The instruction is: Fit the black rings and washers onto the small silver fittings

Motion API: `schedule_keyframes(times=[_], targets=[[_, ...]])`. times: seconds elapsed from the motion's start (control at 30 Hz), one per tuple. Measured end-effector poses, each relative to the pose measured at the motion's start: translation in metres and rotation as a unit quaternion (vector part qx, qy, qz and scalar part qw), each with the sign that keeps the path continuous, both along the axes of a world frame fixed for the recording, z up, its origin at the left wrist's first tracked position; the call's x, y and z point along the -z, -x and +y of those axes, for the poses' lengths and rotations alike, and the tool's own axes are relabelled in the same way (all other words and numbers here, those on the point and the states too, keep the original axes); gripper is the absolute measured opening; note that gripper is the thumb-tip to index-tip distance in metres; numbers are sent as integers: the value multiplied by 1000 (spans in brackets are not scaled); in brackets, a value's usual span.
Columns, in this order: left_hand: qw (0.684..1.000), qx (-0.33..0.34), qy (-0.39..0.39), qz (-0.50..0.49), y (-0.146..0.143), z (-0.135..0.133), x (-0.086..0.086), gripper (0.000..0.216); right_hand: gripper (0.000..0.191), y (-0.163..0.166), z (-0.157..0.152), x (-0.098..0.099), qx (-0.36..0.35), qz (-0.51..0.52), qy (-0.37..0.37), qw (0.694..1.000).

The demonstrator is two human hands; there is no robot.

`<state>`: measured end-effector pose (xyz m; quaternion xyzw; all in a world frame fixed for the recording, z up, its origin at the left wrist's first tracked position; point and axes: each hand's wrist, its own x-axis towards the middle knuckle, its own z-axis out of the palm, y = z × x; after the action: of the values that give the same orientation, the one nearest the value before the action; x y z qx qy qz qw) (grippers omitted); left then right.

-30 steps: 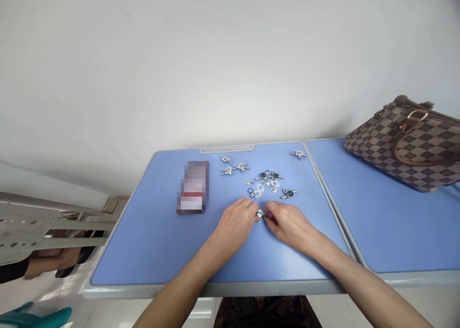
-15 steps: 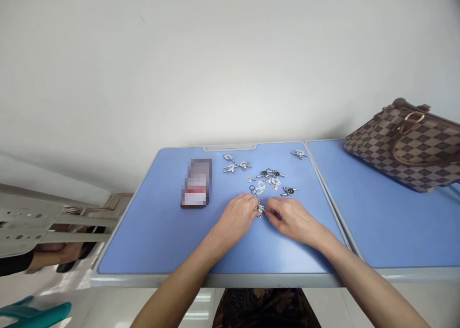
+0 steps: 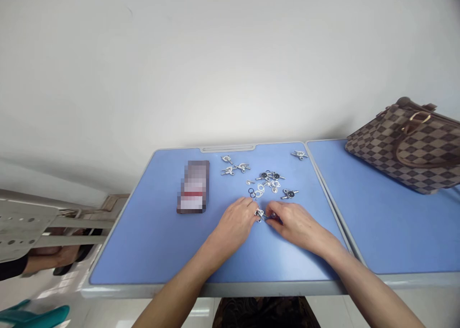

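Observation:
My left hand (image 3: pixel 239 221) is closed on a small silver metal fitting (image 3: pixel 259 214) with a flat flange, just above the blue table (image 3: pixel 154 251). Close by on its right, my right hand (image 3: pixel 293 221) is pinched at the fitting's side; a thin metallic piece shows at the fingertips, too small to name. Beyond the hands lie two black rubber rings (image 3: pixel 252 193), flat metal flange plates (image 3: pixel 259 190) and a small silver pin-like part (image 3: pixel 250 182). Fittings with black round centres (image 3: pixel 290 193) lie to the right of these.
Several silver fittings (image 3: pixel 242 167) lie at the back, and one more fitting (image 3: pixel 299 154) sits near the right seam. A pixelated phone-like object (image 3: pixel 194 186) rests on the left. On the adjoining table stands a checkered handbag (image 3: pixel 413 148). Another person's arm (image 3: pixel 46 261) shows at far left.
My right hand's fingers have parted slightly from the left hand's, and the fitting shows at a somewhat different angle. The whole view has shifted a little.

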<state>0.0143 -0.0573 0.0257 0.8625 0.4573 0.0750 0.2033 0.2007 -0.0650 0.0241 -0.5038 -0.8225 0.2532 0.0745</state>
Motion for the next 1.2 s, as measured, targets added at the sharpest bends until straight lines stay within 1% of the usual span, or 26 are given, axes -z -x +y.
schedule_keyframes(times=[0.07, 0.2, 0.37, 0.5, 0.6, 0.7, 0.87, 1.03, 1.2], targets=[[1000, 0, 7, -2, 1, 1, 0, 13, 7, 1, 0, 2, 14, 9, 6, 1000], [1000, -2, 14, 1, 1, 2, 1, 13, 15, 3, 0, 5, 29, 38, 3, 999], [1000, 0, 4, 25, 2, 3, 2, 12, 12, 4, 0, 9, 23, 24, 8, 999], [1000, 0, 3, 12, 3, 4, 3, 10, 20, 5, -2, 11, 16, 38, -5, 999], [1000, 1, 7, 3, 3, 4, 1, 8, 24, 6, -3, 9, -3, 56, -17, 998], [1000, 1, 7, 2, 3, 3, 0, 11, 27, 5, -3, 7, -13, 68, -20, 997], [1000, 7, 3, -14, 5, 3, 4, 13, 28, 3, -4, 5, -27, 68, -21, 997], [1000, 17, -11, -9, 8, 2, 9, 9, 27, 2, -3, 7, -16, 76, -10, 997], [999, 24, -22, 1, 9, 4, 8, 7, 29, 2, -3, 10, -10, 86, -6, 996]])
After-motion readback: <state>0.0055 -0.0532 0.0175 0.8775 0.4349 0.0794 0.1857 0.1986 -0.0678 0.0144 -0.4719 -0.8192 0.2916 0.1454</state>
